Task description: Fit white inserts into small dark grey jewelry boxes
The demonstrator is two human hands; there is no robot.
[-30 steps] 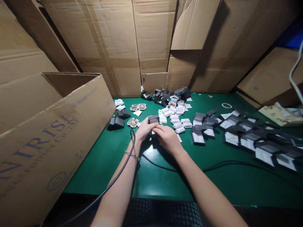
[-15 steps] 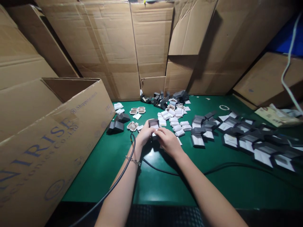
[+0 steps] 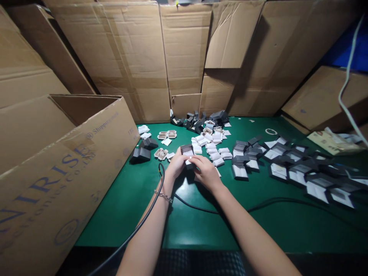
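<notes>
A small black box point(image 3: 186, 150) with its lid raised and white lining inside is held between my hands, above the middle of the green table. My left hand point(image 3: 176, 164) is closed around the box's left side. The fingers of my right hand point(image 3: 206, 171) press together at the box's lower right, on or near the white piece inside; what they pinch, if anything, is too small to name. Just beyond the hands lie several white folded inserts point(image 3: 211, 148). A tan moulded tray point(image 3: 161, 153) sits near my left hand.
On the right stand several open black boxes point(image 3: 240, 171) with white lining. More black boxes point(image 3: 195, 122) are heaped at the back, and two dark ones point(image 3: 140, 155) at left. A large carton point(image 3: 94, 153) flanks the left side. A black cable point(image 3: 198, 209) crosses the table.
My fingers have shifted very slightly at the box, and a little more of its white inside shows. Both hands keep their places.
</notes>
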